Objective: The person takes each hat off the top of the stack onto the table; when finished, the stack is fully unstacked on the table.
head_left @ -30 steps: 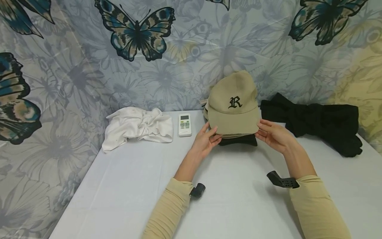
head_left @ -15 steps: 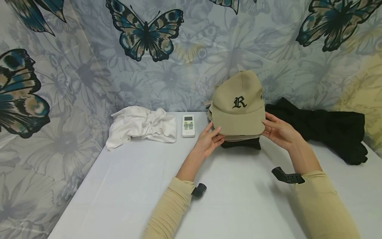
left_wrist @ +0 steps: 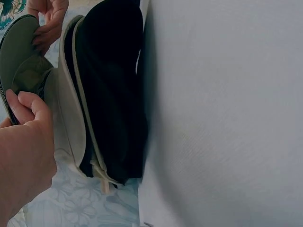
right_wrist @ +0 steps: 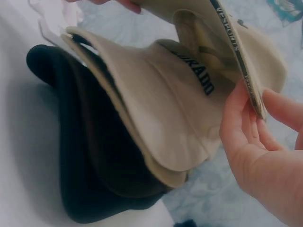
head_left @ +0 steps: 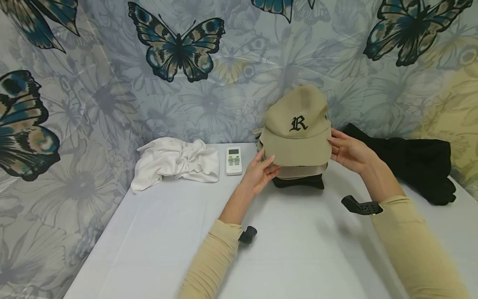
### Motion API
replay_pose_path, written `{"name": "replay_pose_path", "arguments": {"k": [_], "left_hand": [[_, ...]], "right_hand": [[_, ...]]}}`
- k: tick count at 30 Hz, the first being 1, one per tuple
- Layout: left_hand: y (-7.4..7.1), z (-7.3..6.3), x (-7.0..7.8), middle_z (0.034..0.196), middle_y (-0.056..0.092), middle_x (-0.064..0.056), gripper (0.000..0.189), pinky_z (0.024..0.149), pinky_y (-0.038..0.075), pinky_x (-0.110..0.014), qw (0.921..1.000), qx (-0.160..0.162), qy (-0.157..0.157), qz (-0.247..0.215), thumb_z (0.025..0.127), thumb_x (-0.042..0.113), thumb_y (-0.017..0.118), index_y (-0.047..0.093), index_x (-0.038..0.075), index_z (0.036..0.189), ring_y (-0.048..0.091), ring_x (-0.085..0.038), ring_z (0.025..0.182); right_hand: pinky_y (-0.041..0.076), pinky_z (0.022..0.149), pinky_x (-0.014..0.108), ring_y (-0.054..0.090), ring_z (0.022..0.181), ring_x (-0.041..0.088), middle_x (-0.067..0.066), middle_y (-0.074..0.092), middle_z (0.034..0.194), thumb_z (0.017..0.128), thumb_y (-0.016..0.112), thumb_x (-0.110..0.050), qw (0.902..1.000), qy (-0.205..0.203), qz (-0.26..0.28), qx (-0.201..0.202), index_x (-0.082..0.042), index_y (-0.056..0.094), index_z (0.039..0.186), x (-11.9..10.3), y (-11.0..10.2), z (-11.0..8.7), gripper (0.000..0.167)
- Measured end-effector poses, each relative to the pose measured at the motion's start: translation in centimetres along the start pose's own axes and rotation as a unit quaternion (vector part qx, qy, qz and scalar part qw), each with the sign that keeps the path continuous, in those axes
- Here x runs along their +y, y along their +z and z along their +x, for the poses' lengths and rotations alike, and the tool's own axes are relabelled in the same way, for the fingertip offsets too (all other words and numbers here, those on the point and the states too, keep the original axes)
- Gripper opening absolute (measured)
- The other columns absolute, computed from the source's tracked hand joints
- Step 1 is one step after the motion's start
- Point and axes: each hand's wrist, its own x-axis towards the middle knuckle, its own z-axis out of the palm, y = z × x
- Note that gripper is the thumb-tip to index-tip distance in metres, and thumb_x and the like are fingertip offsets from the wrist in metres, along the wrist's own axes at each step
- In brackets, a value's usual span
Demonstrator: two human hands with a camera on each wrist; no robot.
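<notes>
A tan baseball cap (head_left: 296, 145) with a dark letter R on its front is held by the brim over a stack of caps. My left hand (head_left: 257, 174) pinches the brim's left corner, thumb on top. At the right corner, my right hand (head_left: 352, 151) grips the brim between thumb and fingers, as the right wrist view shows. Beneath it, a beige cap (right_wrist: 151, 109) with dark lettering sits on the stack, and a gap separates it from the held brim. Black caps (right_wrist: 71, 137) lie at the bottom, on the table. The stack's back is hidden in the head view.
Left of the stack lie a white remote control (head_left: 233, 161) and a bunched white cloth (head_left: 177, 162). A folded black cloth item (head_left: 418, 162) lies to the right. Behind the white table (head_left: 284, 249) hangs a butterfly-patterned fabric backdrop (head_left: 209, 99).
Both hands have lifted the tan cap's brim a little, and more of the beige brim below it shows. The right hand has moved slightly up along the brim's side. The head view has shifted slightly.
</notes>
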Motion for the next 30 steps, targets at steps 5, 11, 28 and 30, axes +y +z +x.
{"name": "replay_pose_path", "arguments": {"k": [5, 11, 28, 30], "left_hand": [[0.0, -0.1, 0.6, 0.086, 0.064, -0.003, 0.055, 0.081, 0.048, -0.032, 1.0000, -0.002, 0.003, -0.001, 0.100, 0.004, 0.048, 0.029, 0.018, 0.150, 0.064, -0.010, 0.071], [-0.2, -0.1, 1.1, 0.086, 0.064, -0.004, 0.057, 0.082, 0.048, -0.031, 1.0000, -0.006, -0.002, 0.006, 0.100, 0.005, 0.048, 0.027, 0.018, 0.151, 0.064, -0.011, 0.071], [0.0, -0.3, 2.3, 0.084, 0.064, -0.002, 0.053, 0.072, 0.051, -0.026, 0.9958, -0.074, 0.023, 0.049, 0.101, 0.001, 0.044, 0.030, 0.016, 0.150, 0.065, -0.009, 0.068], [0.1, -0.4, 2.3, 0.087, 0.064, -0.002, 0.054, 0.073, 0.051, -0.026, 0.9964, -0.070, 0.022, 0.043, 0.101, 0.001, 0.045, 0.028, 0.016, 0.150, 0.065, -0.010, 0.069]], "right_hand": [[0.050, 0.085, 0.037, 0.060, 0.100, 0.023, 0.009, 0.061, 0.112, 0.104, 0.035, -0.008, 0.9995, 0.011, 0.008, -0.028, -0.008, 0.053, 0.122, -0.8, 0.2, 0.4, 0.025], [0.051, 0.085, 0.037, 0.060, 0.102, 0.021, 0.006, 0.062, 0.113, 0.103, 0.041, -0.017, 0.9997, 0.014, -0.021, -0.001, -0.009, 0.057, 0.118, -1.5, 0.7, 0.7, 0.024], [0.051, 0.082, 0.045, 0.062, 0.102, 0.029, 0.013, 0.063, 0.106, 0.101, 0.045, -0.014, 0.9972, -0.008, 0.074, 0.005, -0.002, 0.059, 0.107, -4.8, 1.6, 0.7, 0.020], [0.050, 0.084, 0.045, 0.061, 0.102, 0.029, 0.014, 0.062, 0.107, 0.100, 0.046, -0.012, 0.9962, -0.005, 0.086, 0.011, -0.001, 0.060, 0.107, -5.1, 1.5, 0.6, 0.020]]}}
